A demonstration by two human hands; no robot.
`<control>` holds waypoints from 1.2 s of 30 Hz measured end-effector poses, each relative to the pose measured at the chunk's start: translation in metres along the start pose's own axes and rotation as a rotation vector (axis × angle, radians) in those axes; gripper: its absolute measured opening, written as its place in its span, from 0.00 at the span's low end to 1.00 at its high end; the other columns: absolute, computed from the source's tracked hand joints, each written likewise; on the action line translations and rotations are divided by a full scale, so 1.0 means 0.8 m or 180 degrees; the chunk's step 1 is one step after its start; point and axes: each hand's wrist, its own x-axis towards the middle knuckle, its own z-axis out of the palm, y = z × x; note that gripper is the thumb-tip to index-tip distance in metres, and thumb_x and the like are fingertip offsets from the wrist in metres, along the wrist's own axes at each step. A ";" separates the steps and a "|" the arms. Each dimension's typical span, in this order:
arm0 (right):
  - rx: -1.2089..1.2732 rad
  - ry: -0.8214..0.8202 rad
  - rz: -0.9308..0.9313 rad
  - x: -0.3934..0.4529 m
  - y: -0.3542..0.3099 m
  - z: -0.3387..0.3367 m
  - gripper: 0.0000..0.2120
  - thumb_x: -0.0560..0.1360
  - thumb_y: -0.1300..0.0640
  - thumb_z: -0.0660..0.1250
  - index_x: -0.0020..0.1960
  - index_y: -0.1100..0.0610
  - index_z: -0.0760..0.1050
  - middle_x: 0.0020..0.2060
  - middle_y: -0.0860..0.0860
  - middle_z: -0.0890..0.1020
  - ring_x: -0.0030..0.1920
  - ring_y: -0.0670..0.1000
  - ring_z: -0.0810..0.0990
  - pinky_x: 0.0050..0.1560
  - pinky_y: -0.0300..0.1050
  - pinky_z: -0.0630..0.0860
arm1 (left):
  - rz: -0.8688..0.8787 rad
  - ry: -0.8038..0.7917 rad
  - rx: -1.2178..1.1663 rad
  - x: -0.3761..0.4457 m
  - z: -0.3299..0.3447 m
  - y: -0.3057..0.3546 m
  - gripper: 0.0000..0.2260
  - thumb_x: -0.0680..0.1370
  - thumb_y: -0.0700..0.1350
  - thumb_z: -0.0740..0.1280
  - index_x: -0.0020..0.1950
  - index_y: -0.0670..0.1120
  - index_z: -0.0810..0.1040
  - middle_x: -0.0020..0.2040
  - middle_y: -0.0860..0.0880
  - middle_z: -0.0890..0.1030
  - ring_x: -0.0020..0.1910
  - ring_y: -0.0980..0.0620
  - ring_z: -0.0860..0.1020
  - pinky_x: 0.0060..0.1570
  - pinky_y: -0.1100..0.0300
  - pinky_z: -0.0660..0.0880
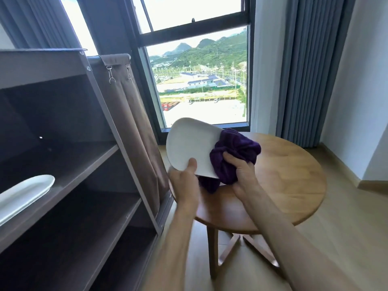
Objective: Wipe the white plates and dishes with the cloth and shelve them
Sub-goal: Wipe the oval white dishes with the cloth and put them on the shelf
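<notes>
So the brown shelf unit [69, 164] is the thing to orient by. On its middle shelf, over at the far left edge of view, there's one long white dish [25, 193] lying flat, partly cut off by the frame. The shelves above and below it look dark, and I can't make out anything else sitting on them.

Just right of the shelf unit, you've got a white plate [190, 143] tilted up off the round wooden table [289, 177]. Your left hand [184, 181] grips it at the lower edge, thumb curled over the face, the other fingers behind where I can't see them. Your right hand [241, 171] is wrapped tight around a bunched purple cloth [233, 156], and the cloth is pressed against the plate's right edge, with a bit of it hanging down below the plate.

Further right of the shelf unit, grey curtains [302, 70] hang beside the window [199, 80].
</notes>
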 end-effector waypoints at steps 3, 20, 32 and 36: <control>-0.0465 -0.0562 -0.0237 0.004 -0.018 -0.019 0.29 0.60 0.68 0.78 0.61 0.63 0.80 0.54 0.59 0.86 0.53 0.59 0.86 0.47 0.50 0.83 | 0.0247 -0.0846 0.0841 0.028 -0.027 0.040 0.11 0.73 0.43 0.73 0.51 0.54 0.78 0.48 0.53 0.84 0.51 0.51 0.82 0.41 0.60 0.81; -0.0543 -0.0661 -0.0388 0.007 -0.008 -0.016 0.18 0.69 0.66 0.76 0.58 0.58 0.81 0.52 0.57 0.86 0.52 0.57 0.86 0.48 0.50 0.83 | 0.0153 -0.2318 0.2524 0.047 -0.028 0.038 0.15 0.73 0.47 0.69 0.59 0.49 0.80 0.54 0.47 0.84 0.56 0.46 0.82 0.58 0.42 0.80; 0.0704 0.0605 0.0584 0.011 0.047 0.032 0.31 0.69 0.59 0.79 0.70 0.60 0.74 0.59 0.59 0.84 0.57 0.63 0.84 0.59 0.62 0.81 | 0.0059 -0.0001 -0.0031 -0.018 0.014 -0.025 0.18 0.82 0.46 0.67 0.61 0.70 0.73 0.57 0.59 0.81 0.57 0.55 0.82 0.57 0.54 0.82; 0.0457 0.0164 0.0164 0.003 0.030 0.001 0.24 0.71 0.65 0.75 0.65 0.64 0.77 0.57 0.60 0.85 0.56 0.61 0.85 0.57 0.58 0.82 | 0.0204 -0.0334 0.0339 0.020 -0.018 -0.009 0.14 0.82 0.43 0.68 0.62 0.60 0.77 0.52 0.54 0.83 0.51 0.53 0.83 0.42 0.64 0.81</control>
